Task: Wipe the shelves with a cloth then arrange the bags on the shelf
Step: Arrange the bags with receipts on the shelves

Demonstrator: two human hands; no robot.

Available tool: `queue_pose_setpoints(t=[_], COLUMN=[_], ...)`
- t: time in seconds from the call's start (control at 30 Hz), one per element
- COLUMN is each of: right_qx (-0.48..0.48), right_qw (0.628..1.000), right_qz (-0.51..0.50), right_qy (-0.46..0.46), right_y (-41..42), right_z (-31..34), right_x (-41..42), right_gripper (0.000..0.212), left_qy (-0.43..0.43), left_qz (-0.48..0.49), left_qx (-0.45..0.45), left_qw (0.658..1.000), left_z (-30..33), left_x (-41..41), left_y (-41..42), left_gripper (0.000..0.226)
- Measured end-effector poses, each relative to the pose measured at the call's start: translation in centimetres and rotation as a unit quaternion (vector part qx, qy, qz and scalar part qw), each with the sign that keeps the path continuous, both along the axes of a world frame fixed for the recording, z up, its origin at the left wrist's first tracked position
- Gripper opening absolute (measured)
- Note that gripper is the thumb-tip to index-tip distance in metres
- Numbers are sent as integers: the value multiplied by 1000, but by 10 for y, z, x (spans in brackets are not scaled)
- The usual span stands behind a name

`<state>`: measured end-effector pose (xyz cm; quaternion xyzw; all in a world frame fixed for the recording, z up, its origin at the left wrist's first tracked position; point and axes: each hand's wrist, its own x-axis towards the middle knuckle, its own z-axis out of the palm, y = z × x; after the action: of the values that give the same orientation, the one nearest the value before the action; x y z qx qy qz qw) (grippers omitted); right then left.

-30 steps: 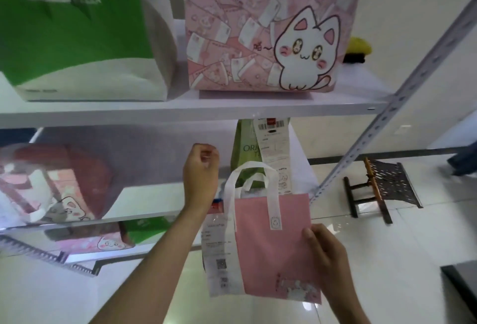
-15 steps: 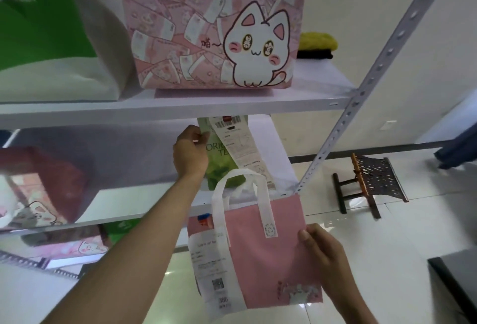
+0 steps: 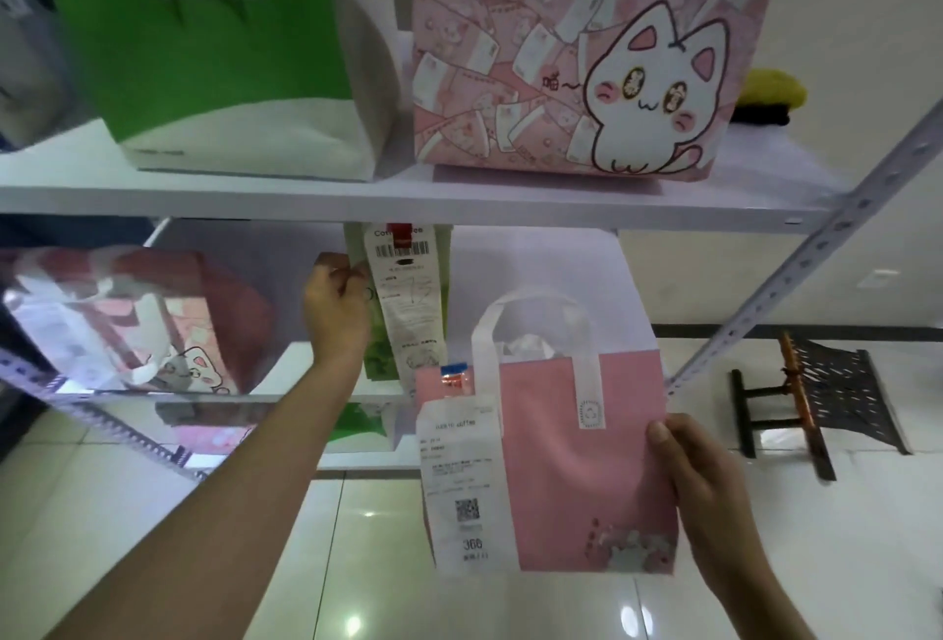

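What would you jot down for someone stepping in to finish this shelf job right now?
Left hand: grip on the edge of the green bag standing on the middle shelf.
Right hand: holds the small pink bag by its right edge, in the air in front of the shelf, receipt hanging off its front.
Done: large green bag and cat bag stand on the upper shelf; another pink bag sits on the middle shelf at left.
Left: place the small pink bag, probably beside the green one. Whether wiping is finished cannot be told.
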<state>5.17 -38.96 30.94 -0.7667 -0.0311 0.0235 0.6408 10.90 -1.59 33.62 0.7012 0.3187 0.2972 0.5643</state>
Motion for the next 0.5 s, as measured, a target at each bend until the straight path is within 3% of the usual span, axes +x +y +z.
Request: queue_pose_setpoints(t=[0.3,0.5], right_qx=[24,15], right_qw=[997,995], right_qz=[-55,-95], right_qy=[-39,2], right_y=[30,43], right_z=[12,5], right_x=[48,91], right_gripper=[26,23], left_qy=[-17,-7], left_qz=[32,32], left_qx=[-17,-11], left_qw=[999,999], left_z=[-6,-12], left_x=[-27,-37], left_y=[50,57], left_gripper=[10,19])
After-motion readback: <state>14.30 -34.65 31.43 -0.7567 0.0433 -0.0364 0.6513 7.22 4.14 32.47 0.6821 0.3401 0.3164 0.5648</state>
